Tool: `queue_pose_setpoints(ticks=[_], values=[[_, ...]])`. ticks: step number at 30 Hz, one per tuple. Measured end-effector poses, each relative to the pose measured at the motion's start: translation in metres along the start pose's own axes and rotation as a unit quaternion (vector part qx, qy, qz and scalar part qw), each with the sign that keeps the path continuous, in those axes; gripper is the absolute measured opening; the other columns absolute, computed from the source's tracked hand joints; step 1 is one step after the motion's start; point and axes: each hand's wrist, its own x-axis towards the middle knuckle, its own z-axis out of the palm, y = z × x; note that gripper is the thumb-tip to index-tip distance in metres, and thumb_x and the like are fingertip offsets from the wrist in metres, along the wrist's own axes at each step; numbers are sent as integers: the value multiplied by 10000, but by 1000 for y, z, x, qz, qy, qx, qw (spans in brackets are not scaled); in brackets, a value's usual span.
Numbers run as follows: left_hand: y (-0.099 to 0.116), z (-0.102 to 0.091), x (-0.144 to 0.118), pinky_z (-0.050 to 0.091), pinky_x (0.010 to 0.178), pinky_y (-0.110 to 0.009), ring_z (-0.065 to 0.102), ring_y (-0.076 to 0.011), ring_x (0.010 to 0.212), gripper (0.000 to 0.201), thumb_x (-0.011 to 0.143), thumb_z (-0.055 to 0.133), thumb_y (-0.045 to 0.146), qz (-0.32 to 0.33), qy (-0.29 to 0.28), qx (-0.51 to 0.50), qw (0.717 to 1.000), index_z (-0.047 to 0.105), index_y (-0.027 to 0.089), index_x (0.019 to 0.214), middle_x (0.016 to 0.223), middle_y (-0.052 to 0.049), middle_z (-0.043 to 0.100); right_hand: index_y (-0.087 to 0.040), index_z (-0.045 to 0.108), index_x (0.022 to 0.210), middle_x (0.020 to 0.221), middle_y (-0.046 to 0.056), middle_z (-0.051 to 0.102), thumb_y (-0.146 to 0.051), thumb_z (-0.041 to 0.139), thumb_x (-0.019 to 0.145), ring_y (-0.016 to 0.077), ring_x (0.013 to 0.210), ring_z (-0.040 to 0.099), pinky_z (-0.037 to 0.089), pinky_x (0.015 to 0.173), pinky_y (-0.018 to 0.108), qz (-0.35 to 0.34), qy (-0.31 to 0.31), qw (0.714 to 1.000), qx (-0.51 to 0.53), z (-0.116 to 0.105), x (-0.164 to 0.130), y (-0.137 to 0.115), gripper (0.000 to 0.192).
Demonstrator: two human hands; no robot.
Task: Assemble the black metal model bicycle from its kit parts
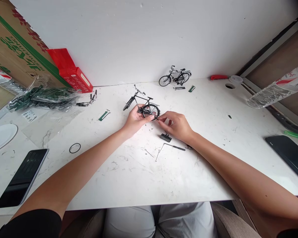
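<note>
A black model bicycle (pixel 144 103) is held tilted a little above the white table, its rear wheel toward the right. My left hand (pixel 136 120) is closed around its lower part, with the thumb over the rear wheel. The front fork has a fender but no wheel shows in it. Close by the rear wheel, my right hand (pixel 175 124) pinches at the lower rear edge; whatever lies between its fingertips is too small to make out. Just below my right hand lies a small black part (pixel 166 137). Thin metal rods (pixel 160 152) and a dark-handled piece (pixel 178 147) lie nearer me.
Another model bicycle (pixel 176 77) stands at the back wall. A loose black ring (pixel 74 148) and a green frame piece (pixel 104 115) lie left. Bagged parts (pixel 44 97), a red box (pixel 76 77) and a phone (pixel 22 178) are farther left. A plastic bottle (pixel 275 87) is at right.
</note>
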Motion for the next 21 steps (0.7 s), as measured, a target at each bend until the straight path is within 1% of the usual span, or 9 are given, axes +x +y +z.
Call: queue_pose_setpoints(ticks=[3,9,17,19,21], values=[[0,0,0,556,1169,-514,800,-257,1118,657,736,1010,281,3,-4,-2,1000,566,219,1216,1137,-105,833,-234,761,1019,911,42,796,-341,633,1047,182,791,734,573,676,340,2,-7,1000,-4,0,0,1,169],[0,-1,0,549,1170,-522,797,-252,1090,668,741,1007,273,6,-6,8,1000,566,230,1240,1115,-89,833,-226,756,1009,902,42,790,-319,633,1035,179,778,725,558,666,340,-3,-12,1000,0,0,0,1,157],[-2,-2,0,566,1155,-521,798,-242,1053,675,732,1013,287,15,-1,28,999,577,226,1244,1052,-66,826,-215,764,1017,923,45,797,-337,616,1047,177,796,720,550,729,337,6,-27,1000,-10,0,0,0,195],[-3,-1,0,573,1150,-518,800,-240,1053,664,743,1003,288,16,5,31,999,578,227,1249,1057,-67,829,-211,772,1038,945,52,803,-333,607,1056,181,816,724,539,733,332,7,-31,999,-20,-2,0,0,205],[-3,-1,0,579,1144,-509,802,-235,1045,648,749,996,288,19,19,29,999,576,228,1239,1068,-73,833,-215,783,1055,973,60,807,-329,596,1070,191,854,728,512,722,327,-6,-38,998,-50,-6,2,-2,220]])
